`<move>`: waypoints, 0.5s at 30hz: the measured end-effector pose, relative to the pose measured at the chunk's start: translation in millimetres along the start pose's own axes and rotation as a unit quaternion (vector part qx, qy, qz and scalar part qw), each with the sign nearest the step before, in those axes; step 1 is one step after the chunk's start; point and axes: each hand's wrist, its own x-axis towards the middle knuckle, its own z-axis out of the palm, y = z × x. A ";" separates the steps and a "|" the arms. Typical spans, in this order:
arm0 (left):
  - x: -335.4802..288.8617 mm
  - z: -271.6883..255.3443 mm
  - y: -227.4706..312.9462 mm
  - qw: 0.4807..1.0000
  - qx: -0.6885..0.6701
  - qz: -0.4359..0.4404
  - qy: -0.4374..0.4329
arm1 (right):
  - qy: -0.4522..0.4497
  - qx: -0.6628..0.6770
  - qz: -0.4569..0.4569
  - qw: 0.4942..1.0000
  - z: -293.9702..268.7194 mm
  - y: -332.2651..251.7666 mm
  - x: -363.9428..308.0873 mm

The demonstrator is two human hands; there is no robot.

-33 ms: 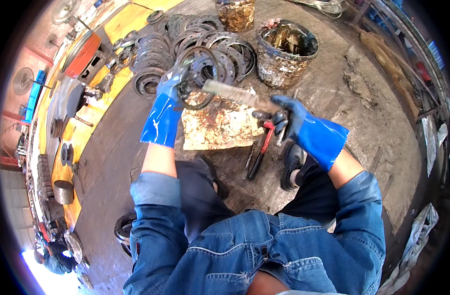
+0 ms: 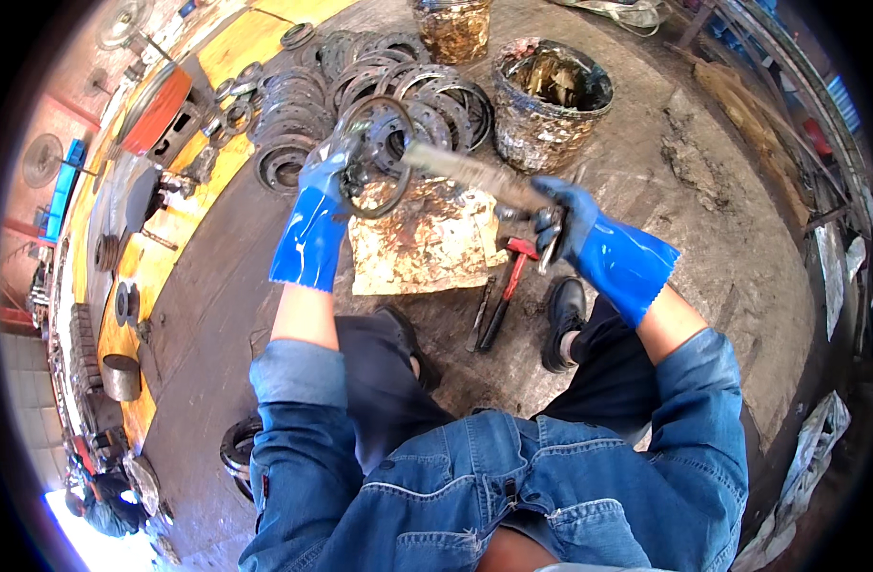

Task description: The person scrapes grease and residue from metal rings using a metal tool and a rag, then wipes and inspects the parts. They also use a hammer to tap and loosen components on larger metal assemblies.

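My left hand, in a blue rubber glove with greasy fingers, is closed on the side of a thin dark metal ring, which it holds up tilted. My right hand, gloved the same way, grips one end of a long flat bar-like tool. Motion blurs the tool, so its exact kind does not show. Its far end reaches the ring's right side; whether they touch I cannot tell. Below them lies a stained yellowish sheet. A hammer with a red head rests on the floor near my right hand.
Many greasy flanged rings are heaped beyond my left hand. A grimy bucket stands at the far right of the heap, another bucket behind it. My shoe is beside the hammer. Metal framing runs along the right.
The flat tool has shifted slightly away and to the right against the ring. My left hand keeps its hold on the ring.
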 end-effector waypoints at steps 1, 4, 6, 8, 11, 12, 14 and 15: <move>-2.4 0.2 0.9 1.000 0.018 0.004 -0.005 | 0.084 -0.083 -0.113 0.986 7.1 -10.0 -3.3; -11.8 17.6 3.9 0.997 0.076 0.007 -0.023 | 0.196 -0.291 -0.321 0.879 -31.6 -65.9 29.7; -16.6 22.3 4.1 0.995 0.098 0.001 -0.033 | 0.289 -0.455 -0.374 0.755 -54.3 -110.4 60.1; -15.2 17.9 2.5 0.995 0.093 -0.016 -0.037 | 0.365 -0.619 -0.336 0.609 -54.1 -129.9 71.9; 3.4 -4.6 -16.7 0.999 0.019 0.013 -0.043 | 0.455 -0.800 -0.231 0.317 -60.7 -133.1 87.0; 8.2 -8.3 -19.5 0.999 0.017 -0.001 -0.042 | 0.459 -0.813 -0.203 0.294 -66.7 -121.5 91.5; 6.0 -19.1 -17.7 0.999 0.016 -0.028 -0.034 | 0.441 -0.843 -0.144 0.273 -60.9 -99.8 93.7; 1.5 -12.7 -16.0 0.998 -0.011 -0.053 -0.027 | 0.422 -0.851 -0.131 0.283 -59.9 -94.6 87.8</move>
